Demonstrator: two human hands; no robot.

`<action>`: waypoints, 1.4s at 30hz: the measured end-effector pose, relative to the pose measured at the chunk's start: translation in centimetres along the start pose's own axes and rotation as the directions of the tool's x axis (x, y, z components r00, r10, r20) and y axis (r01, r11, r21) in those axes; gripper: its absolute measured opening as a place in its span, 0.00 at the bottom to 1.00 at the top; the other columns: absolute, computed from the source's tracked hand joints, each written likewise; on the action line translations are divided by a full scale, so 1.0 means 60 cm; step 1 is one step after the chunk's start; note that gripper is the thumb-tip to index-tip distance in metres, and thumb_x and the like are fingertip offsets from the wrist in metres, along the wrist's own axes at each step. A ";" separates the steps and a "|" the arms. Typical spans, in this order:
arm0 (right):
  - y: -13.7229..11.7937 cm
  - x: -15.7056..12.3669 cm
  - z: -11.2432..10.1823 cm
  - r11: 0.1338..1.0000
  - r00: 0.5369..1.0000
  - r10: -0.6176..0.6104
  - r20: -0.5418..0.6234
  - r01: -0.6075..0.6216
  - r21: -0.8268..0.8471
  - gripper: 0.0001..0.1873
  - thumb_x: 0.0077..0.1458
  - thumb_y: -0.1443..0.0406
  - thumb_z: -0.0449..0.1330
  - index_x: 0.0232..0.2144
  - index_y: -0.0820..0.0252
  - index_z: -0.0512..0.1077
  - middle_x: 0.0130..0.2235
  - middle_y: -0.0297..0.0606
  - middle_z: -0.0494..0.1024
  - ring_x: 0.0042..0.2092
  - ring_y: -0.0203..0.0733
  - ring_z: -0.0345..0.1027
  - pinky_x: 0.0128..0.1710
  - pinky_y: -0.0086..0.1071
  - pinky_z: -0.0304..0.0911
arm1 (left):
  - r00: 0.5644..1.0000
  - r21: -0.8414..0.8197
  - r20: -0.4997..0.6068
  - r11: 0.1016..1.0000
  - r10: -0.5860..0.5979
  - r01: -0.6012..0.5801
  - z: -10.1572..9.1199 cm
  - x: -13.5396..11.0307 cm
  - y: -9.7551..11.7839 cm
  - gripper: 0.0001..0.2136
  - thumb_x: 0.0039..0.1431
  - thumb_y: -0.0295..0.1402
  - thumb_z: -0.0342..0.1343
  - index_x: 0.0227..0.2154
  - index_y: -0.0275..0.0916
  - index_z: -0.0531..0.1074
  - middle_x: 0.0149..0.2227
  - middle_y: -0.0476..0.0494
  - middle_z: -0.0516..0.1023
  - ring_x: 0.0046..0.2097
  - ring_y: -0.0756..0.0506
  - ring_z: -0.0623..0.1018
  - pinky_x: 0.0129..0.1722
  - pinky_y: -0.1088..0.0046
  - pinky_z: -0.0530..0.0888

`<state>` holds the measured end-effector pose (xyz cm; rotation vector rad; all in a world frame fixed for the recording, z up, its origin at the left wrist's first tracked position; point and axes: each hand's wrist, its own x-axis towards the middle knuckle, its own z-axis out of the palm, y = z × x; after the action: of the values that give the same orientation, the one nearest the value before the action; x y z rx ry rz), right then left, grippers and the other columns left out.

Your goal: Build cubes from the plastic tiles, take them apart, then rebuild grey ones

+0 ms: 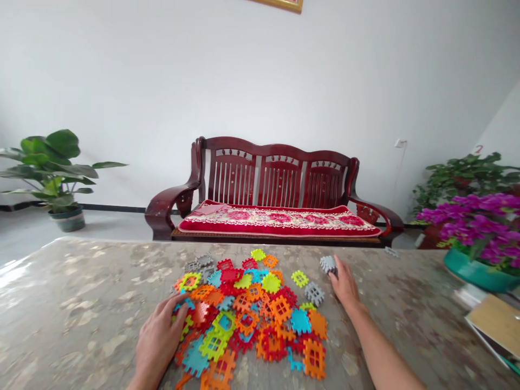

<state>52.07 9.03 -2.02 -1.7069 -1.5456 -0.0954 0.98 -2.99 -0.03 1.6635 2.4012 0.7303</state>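
Observation:
A heap of plastic interlocking building tiles (280,310) with notched edges lies on the table, in red, orange, lime green, blue and grey. At its left edge is my left hand (160,330), thumb and fingers closed about a blue interlocking tile (184,305) that they partly hide. To the right of the heap, my right hand (344,283) pinches grey interlocking tiles (328,264) that look stacked; how many is unclear. Nearest to that hand on the table are a grey window-patterned tile (314,293) and a lime green one (299,278).
The patterned table (89,309) spans the foreground. At right stand purple flowers in a teal pot (479,273), with a brown box or book (498,322) nearby. A small grey piece (391,252) lies near the far edge. Beyond is a wooden bench (280,173).

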 end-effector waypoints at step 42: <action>-0.112 -0.102 -0.030 0.990 0.969 -0.077 0.233 0.102 -0.095 0.22 0.49 0.66 0.57 0.48 0.59 0.72 0.47 0.43 0.78 0.50 0.50 0.71 0.53 0.41 0.64 | 1.000 -0.022 0.015 1.000 0.009 -0.009 -0.008 -0.002 0.008 0.20 0.66 0.41 0.40 0.51 0.46 0.73 0.58 0.43 0.73 0.55 0.39 0.75 0.53 0.62 0.70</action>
<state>45.57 2.55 -0.78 -1.7807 -1.8175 -0.0280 1.28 -3.13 0.57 1.6662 2.3686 0.7398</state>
